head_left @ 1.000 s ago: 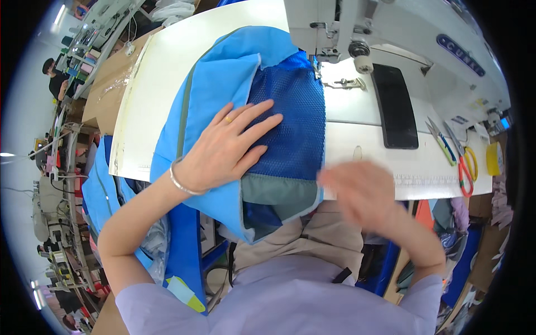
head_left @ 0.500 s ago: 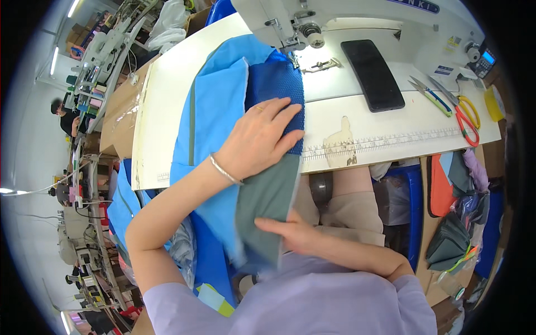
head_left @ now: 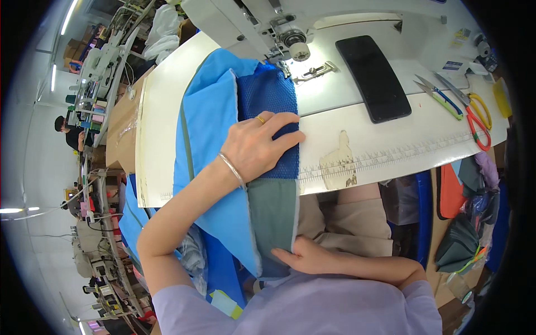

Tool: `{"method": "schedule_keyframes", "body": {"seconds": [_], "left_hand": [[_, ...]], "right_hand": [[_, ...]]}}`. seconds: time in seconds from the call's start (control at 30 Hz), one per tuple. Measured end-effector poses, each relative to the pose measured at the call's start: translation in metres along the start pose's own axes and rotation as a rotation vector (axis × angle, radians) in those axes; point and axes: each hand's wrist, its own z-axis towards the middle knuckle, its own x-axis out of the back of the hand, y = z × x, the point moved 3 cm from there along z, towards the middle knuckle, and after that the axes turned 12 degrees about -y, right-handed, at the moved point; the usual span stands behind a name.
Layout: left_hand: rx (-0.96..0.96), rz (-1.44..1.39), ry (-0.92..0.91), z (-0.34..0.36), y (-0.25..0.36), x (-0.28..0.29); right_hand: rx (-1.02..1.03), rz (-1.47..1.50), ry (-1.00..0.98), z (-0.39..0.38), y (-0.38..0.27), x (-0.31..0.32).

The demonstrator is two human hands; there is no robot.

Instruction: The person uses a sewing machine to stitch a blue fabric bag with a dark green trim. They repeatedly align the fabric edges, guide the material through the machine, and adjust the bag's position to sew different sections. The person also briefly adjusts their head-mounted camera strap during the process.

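Observation:
Beneath the sewing machine's needle area (head_left: 285, 70) lies a light-blue fabric piece (head_left: 204, 111) with a dark-blue mesh panel (head_left: 271, 89) and a grey-green band (head_left: 271, 209) that hangs over the table edge. My left hand (head_left: 255, 146) rests on top of the fabric and mesh, fingers slightly bent and apart, thumb pointing right. My right hand (head_left: 301, 257) grips the lower right edge of the grey-green band, thumb on top and the other fingers mostly hidden.
The white table (head_left: 335, 128) carries a black phone (head_left: 373, 78), thread snips (head_left: 441, 97), scissors (head_left: 478, 123) and a metal attachment (head_left: 315, 71). Blue fabric pieces (head_left: 134, 218) lie at left, mixed cloth (head_left: 455, 192) at right. Another person (head_left: 72, 135) works at a distant machine.
My right hand moved down and left from the mesh's side and took hold of the band's lower edge, which now hangs lower. My left hand stays on the fabric. The head view shifted.

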Motion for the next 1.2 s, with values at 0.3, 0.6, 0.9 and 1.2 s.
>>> {"method": "schedule_keyframes", "body": {"seconds": [0.3,0.6,0.9,1.2], "left_hand": [[-0.162,-0.105,0.242,-0.006,-0.015,-0.001],[-0.040,-0.166,0.270,-0.013,-0.019,0.002],[0.005,-0.235,0.253,-0.016,-0.022,0.000],[0.080,-0.205,0.084,0.004,-0.020,-0.003]], "right_hand": [[0.466,-1.082,0.085,-0.019,-0.073,0.057],[0.373,-1.474,0.415,0.015,-0.118,0.121],[0.519,-1.415,0.117,0.018,-0.109,0.117],[0.535,-1.473,0.172,0.012,-0.103,0.104]]}}
